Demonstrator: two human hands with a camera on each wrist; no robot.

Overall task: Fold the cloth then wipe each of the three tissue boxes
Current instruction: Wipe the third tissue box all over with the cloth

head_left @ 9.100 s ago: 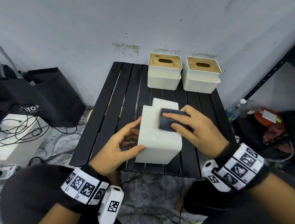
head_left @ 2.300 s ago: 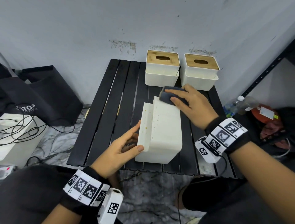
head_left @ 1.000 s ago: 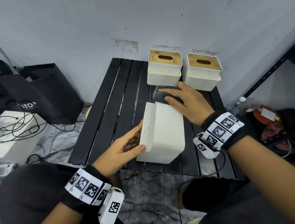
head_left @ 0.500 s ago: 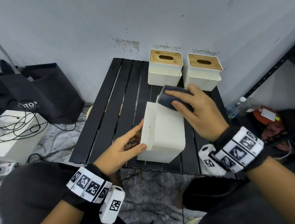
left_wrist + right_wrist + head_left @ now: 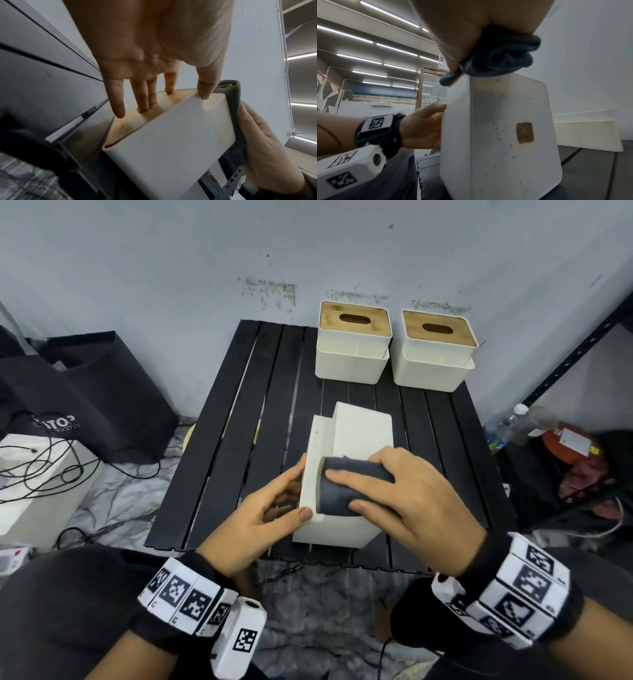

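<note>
Two grips: left hand (image 5: 253,522) pinched the tipped box (image 5: 363,433), right hand (image 5: 421,508) clasped the cloth (image 5: 337,491); I feared hard strokes skidding the box.

Stained grey wall (image 5: 171,268) behind a black slatted table (image 5: 233,422), black bag (image 5: 113,398) and cables (image 5: 51,467) on marbled floor (image 5: 116,494)

The black slatted table (image 5: 236,412) holds two upright tissue boxes (image 5: 352,364) and a tipped tissue box (image 5: 363,429).
</note>
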